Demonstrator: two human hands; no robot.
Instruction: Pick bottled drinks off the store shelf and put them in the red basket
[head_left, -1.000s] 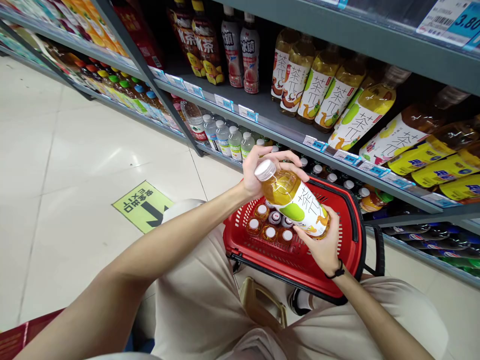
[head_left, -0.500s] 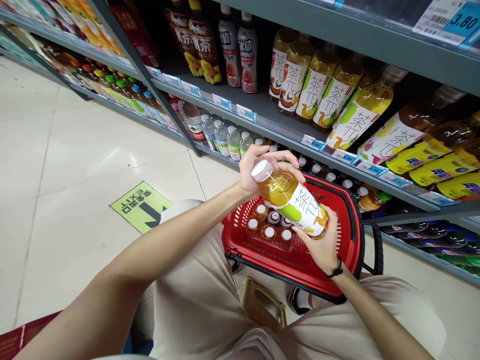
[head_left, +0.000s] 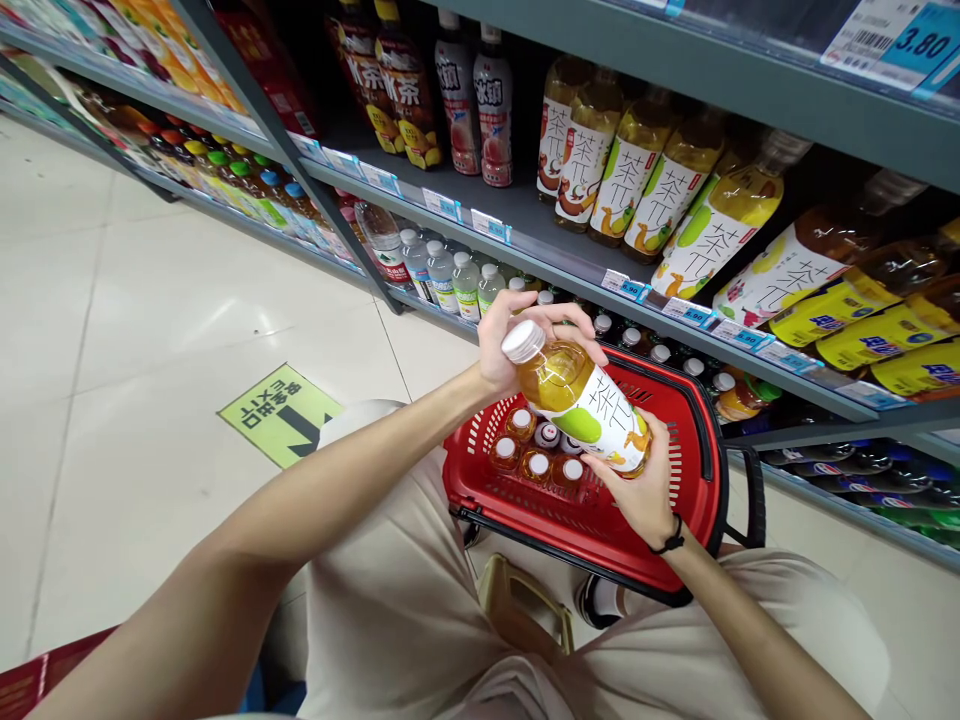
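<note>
As I have it in the head view, the tea bottle (head_left: 589, 410) sits tilted between both hands, above the red basket (head_left: 697, 500). Long axis runs slantwise: white cap (head_left: 523, 341) up and left, base down and right. Right hand (head_left: 643, 485) grips the base end, thumb on the near side, so that's my holding hand. Left hand (head_left: 499, 345) is at the cap end, palm just beside the cap, fingers loosely curled, not clenched; whether it touches the neck, can't tell. Below, capped bottles (head_left: 538, 464) stand in the basket's left part; shelf (head_left: 675, 65) lies ahead, apart from both hands.
</note>
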